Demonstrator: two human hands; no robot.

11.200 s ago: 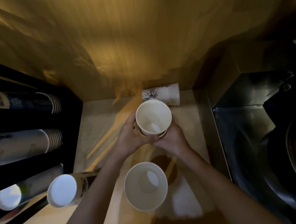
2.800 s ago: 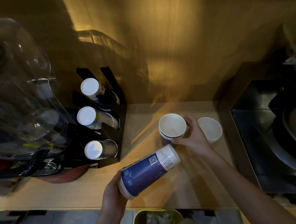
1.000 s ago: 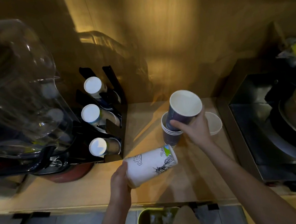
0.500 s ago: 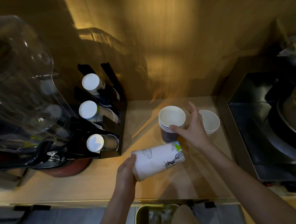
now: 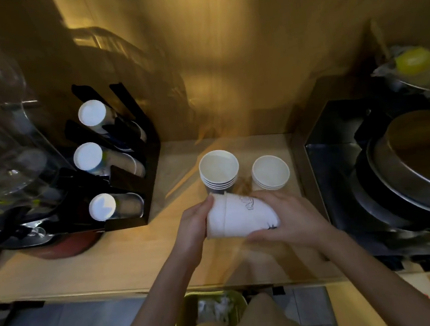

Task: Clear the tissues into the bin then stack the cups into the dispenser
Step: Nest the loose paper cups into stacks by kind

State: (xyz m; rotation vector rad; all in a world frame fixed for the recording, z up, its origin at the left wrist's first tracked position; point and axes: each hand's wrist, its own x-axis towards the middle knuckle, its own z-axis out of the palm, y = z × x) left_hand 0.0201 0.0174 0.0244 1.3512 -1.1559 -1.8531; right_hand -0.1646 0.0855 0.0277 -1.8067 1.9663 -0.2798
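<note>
A white printed cup stack (image 5: 240, 217) lies sideways above the wooden counter (image 5: 113, 264), held at both ends. My left hand (image 5: 195, 226) grips its base end and my right hand (image 5: 290, 220) wraps its rim end. Just behind stand a dark cup stack (image 5: 218, 171) and a shorter white cup stack (image 5: 270, 172), both upright. The black cup dispenser (image 5: 120, 169) at the left holds three rows of cups, bases toward me. Below the counter edge a green bin (image 5: 215, 312) contains crumpled tissues (image 5: 217, 307).
A clear domed container (image 5: 0, 125) and a red-based appliance (image 5: 64, 247) crowd the left of the counter. A black sink unit with stacked metal pans (image 5: 406, 170) fills the right. A wooden wall rises behind.
My right hand left the dark cup stack and took hold of the rim end of the white printed stack. The stack shifted right, in front of the two upright stacks.
</note>
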